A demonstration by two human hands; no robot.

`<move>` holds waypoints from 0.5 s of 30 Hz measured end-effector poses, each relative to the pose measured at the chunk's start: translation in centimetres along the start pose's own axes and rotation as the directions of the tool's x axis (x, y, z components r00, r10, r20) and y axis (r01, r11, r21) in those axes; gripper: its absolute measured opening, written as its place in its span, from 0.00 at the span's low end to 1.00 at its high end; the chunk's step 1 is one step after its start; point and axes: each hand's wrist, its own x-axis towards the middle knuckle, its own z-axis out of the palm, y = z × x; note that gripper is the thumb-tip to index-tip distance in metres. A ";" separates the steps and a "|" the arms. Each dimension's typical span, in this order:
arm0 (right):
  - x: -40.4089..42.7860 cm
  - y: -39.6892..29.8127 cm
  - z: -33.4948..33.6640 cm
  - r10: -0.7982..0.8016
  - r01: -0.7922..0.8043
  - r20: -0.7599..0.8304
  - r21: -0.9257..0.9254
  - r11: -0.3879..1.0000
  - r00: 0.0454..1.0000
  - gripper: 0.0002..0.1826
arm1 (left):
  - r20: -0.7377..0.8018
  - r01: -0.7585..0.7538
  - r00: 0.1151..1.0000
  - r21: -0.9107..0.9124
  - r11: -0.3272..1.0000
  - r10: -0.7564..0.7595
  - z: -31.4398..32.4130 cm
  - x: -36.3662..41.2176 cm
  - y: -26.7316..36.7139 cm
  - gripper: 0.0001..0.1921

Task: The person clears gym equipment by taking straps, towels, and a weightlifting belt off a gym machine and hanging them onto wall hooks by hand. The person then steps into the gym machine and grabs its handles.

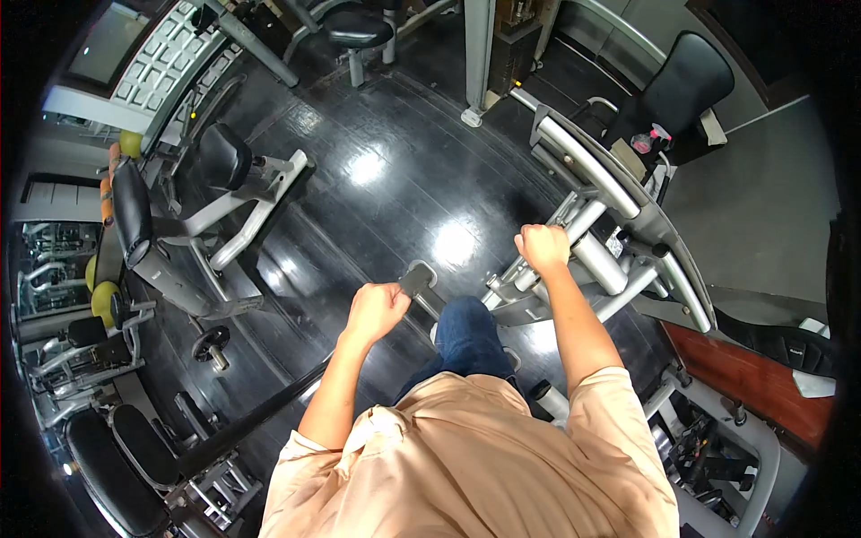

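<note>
My left hand point(379, 311) is curled into a fist in front of my body, knuckles up. In the picture it overlaps the edge of a dark, flat metal piece with a rounded end point(418, 277) low over the floor; nothing shows in the fist. My right hand point(543, 247) is a fist too, raised further forward. Behind it stands the grey metal frame of an exercise machine point(595, 259), and I see no grip on it. One knee in blue jeans point(467, 329) shows between my forearms, below a beige shirt point(498, 464).
To the left stands a padded gym bench point(225, 158) on a silver frame, with a weight plate point(210, 343) nearby. A long black bar point(255, 410) runs behind my left forearm. Upper right are a black chair point(693, 74) and a pink spray bottle point(649, 139). The dark floor point(403, 195) reflects lights.
</note>
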 end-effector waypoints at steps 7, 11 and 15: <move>0.0 0.0 0.4 0.006 -0.006 0.002 -0.010 1.000 1.000 0.17 | 0.023 -0.112 0.994 0.078 0.991 0.110 0.1 2.5 0.6 0.14; 0.0 0.3 0.6 0.026 -0.026 0.020 0.008 1.000 0.999 0.15 | 0.249 -0.100 0.968 0.346 0.933 0.012 0.4 3.9 1.2 0.18; 0.2 -0.1 0.3 0.042 -0.041 0.012 -0.007 0.999 0.999 0.16 | 0.374 -0.287 0.914 0.322 0.902 0.157 1.1 4.8 2.5 0.20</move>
